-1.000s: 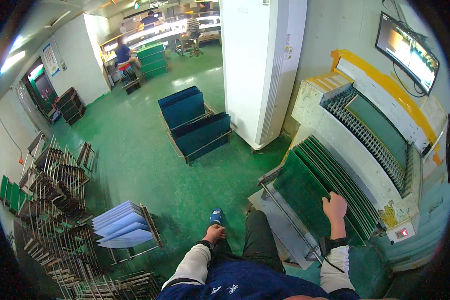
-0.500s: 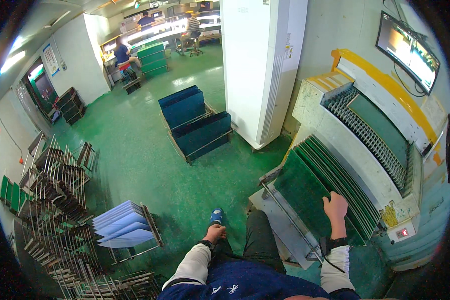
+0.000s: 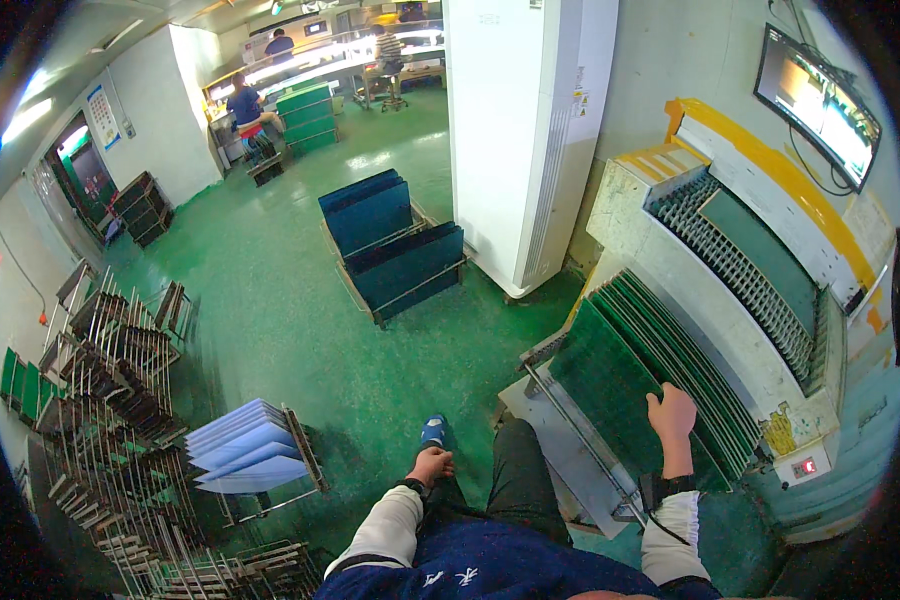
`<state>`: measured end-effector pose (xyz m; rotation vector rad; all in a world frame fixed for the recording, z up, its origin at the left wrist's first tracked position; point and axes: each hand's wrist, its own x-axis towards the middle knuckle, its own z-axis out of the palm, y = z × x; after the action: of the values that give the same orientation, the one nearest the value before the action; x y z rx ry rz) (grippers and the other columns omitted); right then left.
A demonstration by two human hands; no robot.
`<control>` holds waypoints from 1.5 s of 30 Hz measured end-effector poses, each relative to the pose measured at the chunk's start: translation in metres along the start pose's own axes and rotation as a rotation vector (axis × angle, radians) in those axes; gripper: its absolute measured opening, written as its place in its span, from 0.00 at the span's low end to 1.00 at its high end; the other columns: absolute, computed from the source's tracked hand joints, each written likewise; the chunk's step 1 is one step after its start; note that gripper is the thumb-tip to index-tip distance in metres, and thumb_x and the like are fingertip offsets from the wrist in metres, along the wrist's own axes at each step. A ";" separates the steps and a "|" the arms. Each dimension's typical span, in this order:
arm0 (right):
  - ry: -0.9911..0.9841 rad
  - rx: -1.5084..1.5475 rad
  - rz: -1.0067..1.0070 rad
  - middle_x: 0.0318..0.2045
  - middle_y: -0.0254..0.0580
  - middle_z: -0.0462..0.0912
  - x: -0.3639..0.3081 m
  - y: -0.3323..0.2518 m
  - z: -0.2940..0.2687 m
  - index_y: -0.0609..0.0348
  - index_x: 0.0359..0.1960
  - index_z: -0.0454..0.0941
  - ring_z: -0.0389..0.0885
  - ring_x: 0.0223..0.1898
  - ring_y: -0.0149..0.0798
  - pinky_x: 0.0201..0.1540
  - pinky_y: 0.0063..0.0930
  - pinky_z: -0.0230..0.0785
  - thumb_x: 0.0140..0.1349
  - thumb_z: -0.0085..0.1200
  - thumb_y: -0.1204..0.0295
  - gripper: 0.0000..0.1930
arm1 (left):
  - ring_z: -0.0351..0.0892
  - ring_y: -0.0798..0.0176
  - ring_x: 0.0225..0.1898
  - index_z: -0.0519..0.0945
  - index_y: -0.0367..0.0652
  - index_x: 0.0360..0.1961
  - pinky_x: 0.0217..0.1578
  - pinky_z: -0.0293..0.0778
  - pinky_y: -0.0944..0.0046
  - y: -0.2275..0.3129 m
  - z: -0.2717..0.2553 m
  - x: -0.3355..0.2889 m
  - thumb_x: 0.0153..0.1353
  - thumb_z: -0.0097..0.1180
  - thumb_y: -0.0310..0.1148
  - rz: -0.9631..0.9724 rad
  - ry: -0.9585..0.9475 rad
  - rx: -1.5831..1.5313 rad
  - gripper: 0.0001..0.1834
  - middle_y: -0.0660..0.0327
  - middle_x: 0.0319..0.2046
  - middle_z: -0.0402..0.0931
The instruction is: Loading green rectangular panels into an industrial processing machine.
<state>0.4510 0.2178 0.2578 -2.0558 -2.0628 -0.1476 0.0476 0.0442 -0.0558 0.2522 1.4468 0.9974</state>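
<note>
Resting in a metal rack point(image 3: 543, 352) are several green boards point(image 3: 610, 378).

You wear a navy top point(image 3: 550, 556) with white lettering point(image 3: 467, 577), dark-cuffed white sleeves point(image 3: 388, 524), dark trousers point(image 3: 518, 465) and a blue shoe point(image 3: 434, 430).

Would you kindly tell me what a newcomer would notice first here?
Probably the tall white cabinet at top centre, on a glossy green floor. Next might come the green panels at lower right, with the right hand at them, beside a yellow-edged machine. The pale-blue sheets at lower left also stand out.
</note>
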 end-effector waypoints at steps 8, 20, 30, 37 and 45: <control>0.019 -0.003 -0.020 0.26 0.52 0.80 0.000 0.002 0.002 0.59 0.32 0.77 0.79 0.31 0.54 0.34 0.46 0.70 0.50 0.60 0.60 0.16 | 0.74 0.64 0.21 0.72 0.35 0.34 0.24 0.76 0.64 0.001 0.000 -0.002 0.58 0.54 0.32 0.019 -0.024 0.014 0.10 0.57 0.26 0.74; 0.029 -0.001 -0.011 0.28 0.52 0.80 -0.001 0.003 0.003 0.60 0.35 0.77 0.79 0.33 0.53 0.36 0.45 0.70 0.50 0.59 0.60 0.17 | 0.66 0.66 0.18 0.69 0.37 0.32 0.18 0.68 0.65 0.019 0.011 -0.022 0.58 0.54 0.28 -0.026 -0.038 -0.111 0.07 0.60 0.21 0.66; 0.045 0.001 -0.020 0.28 0.52 0.80 -0.001 0.004 0.004 0.60 0.35 0.77 0.79 0.33 0.53 0.35 0.45 0.70 0.49 0.59 0.60 0.17 | 0.70 0.64 0.18 0.70 0.36 0.31 0.18 0.71 0.64 0.008 0.005 -0.009 0.58 0.56 0.30 -0.003 -0.046 -0.081 0.09 0.59 0.22 0.70; 0.011 -0.002 -0.007 0.28 0.52 0.80 0.000 0.000 0.002 0.60 0.35 0.77 0.79 0.33 0.53 0.35 0.46 0.70 0.51 0.59 0.60 0.16 | 0.71 0.64 0.18 0.72 0.36 0.31 0.18 0.72 0.65 0.007 0.002 -0.010 0.57 0.56 0.31 0.019 -0.015 -0.054 0.09 0.58 0.23 0.71; 0.000 -0.005 -0.014 0.27 0.52 0.80 0.000 -0.004 -0.003 0.60 0.33 0.76 0.79 0.33 0.54 0.35 0.46 0.69 0.51 0.58 0.60 0.16 | 0.69 0.65 0.17 0.71 0.36 0.30 0.17 0.70 0.65 0.009 0.003 -0.015 0.57 0.56 0.29 0.006 -0.038 -0.140 0.08 0.60 0.19 0.68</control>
<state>0.4470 0.2168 0.2611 -2.0453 -2.0788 -0.1559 0.0486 0.0408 -0.0387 0.1722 1.3361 1.0884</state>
